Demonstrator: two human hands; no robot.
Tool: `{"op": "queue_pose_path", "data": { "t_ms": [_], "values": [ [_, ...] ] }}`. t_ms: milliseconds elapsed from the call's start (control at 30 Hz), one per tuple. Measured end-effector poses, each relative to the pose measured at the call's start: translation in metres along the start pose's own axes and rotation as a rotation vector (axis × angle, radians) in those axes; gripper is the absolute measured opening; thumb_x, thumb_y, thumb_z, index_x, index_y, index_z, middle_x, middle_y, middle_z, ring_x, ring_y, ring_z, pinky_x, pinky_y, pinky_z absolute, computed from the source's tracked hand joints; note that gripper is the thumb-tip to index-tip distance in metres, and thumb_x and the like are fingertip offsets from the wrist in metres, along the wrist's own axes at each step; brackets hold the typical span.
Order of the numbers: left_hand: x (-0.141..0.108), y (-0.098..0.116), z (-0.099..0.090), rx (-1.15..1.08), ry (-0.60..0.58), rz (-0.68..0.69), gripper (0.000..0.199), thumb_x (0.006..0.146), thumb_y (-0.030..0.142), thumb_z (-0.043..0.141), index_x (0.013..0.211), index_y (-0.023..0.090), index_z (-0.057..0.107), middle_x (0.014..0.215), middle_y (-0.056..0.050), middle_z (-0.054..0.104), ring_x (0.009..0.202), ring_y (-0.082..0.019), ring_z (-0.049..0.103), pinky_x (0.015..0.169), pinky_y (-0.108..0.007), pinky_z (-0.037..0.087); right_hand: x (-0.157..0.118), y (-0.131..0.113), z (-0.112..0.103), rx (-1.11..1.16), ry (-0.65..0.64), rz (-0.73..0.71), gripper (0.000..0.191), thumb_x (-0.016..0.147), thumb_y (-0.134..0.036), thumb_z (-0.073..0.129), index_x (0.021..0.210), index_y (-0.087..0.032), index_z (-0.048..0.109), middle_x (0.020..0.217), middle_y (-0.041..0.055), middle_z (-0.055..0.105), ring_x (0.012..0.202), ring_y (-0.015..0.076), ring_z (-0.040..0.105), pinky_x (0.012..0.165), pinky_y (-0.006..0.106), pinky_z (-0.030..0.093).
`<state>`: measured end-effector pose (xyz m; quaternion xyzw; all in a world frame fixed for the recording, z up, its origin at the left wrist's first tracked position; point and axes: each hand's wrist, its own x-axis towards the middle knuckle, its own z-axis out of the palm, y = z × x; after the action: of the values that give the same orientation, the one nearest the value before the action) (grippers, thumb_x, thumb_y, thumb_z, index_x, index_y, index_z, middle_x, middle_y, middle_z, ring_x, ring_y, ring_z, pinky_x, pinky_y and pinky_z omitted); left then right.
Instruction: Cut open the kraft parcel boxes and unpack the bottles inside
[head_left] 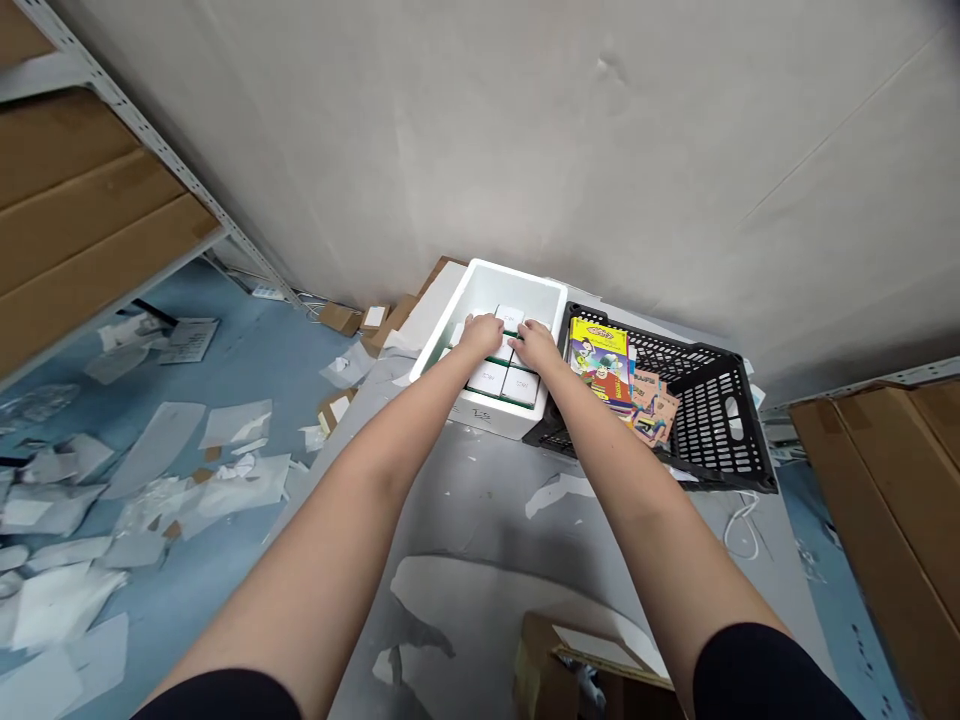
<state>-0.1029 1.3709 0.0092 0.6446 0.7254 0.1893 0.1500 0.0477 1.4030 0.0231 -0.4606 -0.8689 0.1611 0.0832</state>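
Note:
Both my hands reach into a white foam box [529, 275] holding several small white boxes [487, 378] with green lower edges. My left hand [482, 336] is curled over the left part of the rows, its fingers closed against a small white box [502, 350]. Just to the right, my right hand [535, 345] has bent fingers pressed on the small boxes near the same spot. The fingertips are partly hidden, so the exact grip is hard to see. Another white box [510, 316] sits just beyond the hands.
A black plastic crate [724, 420] with colourful booklets [600, 360] stands against the foam box's right side on the grey table [480, 480]. An opened carton [540, 660] is at the near edge. Shelves with cartons [90, 200] rise at left; paper scraps [157, 440] litter the blue floor.

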Motion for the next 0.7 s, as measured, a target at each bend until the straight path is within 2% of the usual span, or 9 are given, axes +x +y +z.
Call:
{"op": "queue_pose_path", "data": {
  "t_ms": [167,300,400,500,600,700],
  "values": [
    [-0.008,0.000,0.001,0.101,0.055,0.070,0.032,0.092,0.022,0.038,0.100,0.015,0.068,0.139,-0.016,0.049,0.127,-0.032,0.041,0.109,-0.053,0.021,-0.022,0.001,-0.006,0.208,0.195,0.040,0.045,0.093,-0.032,0.048,0.131,-0.009,0.055,0.142,0.0184,0.046,0.133,0.0262,0.038,0.114,0.039,0.026],
    [-0.013,0.001,0.001,0.077,0.013,0.097,0.034,0.094,0.024,0.036,0.111,0.013,0.064,0.140,-0.017,0.049,0.131,-0.032,0.038,0.111,-0.055,0.017,-0.076,0.003,-0.026,0.381,0.295,0.017,0.040,0.091,-0.029,0.047,0.126,-0.015,0.060,0.139,0.0144,0.050,0.131,0.0240,0.043,0.113,0.040,0.030],
    [-0.014,0.000,0.000,0.047,-0.015,0.066,0.036,0.093,0.026,0.039,0.120,0.013,0.058,0.146,-0.019,0.042,0.135,-0.034,0.034,0.111,-0.057,0.018,-0.144,0.009,-0.045,0.465,0.278,-0.050,0.038,0.090,-0.033,0.048,0.124,-0.021,0.062,0.133,0.0114,0.056,0.128,0.0229,0.047,0.112,0.042,0.033],
    [-0.013,-0.002,0.000,0.021,-0.025,0.044,0.036,0.093,0.027,0.040,0.123,0.015,0.056,0.148,-0.017,0.040,0.137,-0.033,0.032,0.111,-0.057,0.018,-0.227,0.018,-0.061,0.505,0.256,-0.028,0.038,0.091,-0.038,0.048,0.124,-0.025,0.062,0.131,0.0093,0.059,0.126,0.0239,0.050,0.111,0.045,0.034],
    [-0.012,-0.001,-0.003,-0.032,-0.018,0.032,0.037,0.093,0.029,0.042,0.126,0.015,0.055,0.149,-0.017,0.039,0.139,-0.033,0.030,0.112,-0.057,0.017,-0.311,0.031,-0.073,0.511,0.249,0.103,0.040,0.090,-0.044,0.050,0.124,-0.027,0.063,0.130,0.0086,0.061,0.124,0.0263,0.052,0.111,0.048,0.035],
    [-0.026,0.011,-0.010,-0.123,0.073,0.072,0.043,0.094,0.031,0.041,0.131,0.014,0.052,0.150,-0.018,0.038,0.142,-0.032,0.026,0.115,-0.054,0.015,-0.391,0.048,-0.079,0.478,0.273,0.288,0.041,0.089,-0.047,0.049,0.123,-0.028,0.063,0.130,0.0089,0.061,0.127,0.0279,0.050,0.112,0.051,0.034]
  ]
}}
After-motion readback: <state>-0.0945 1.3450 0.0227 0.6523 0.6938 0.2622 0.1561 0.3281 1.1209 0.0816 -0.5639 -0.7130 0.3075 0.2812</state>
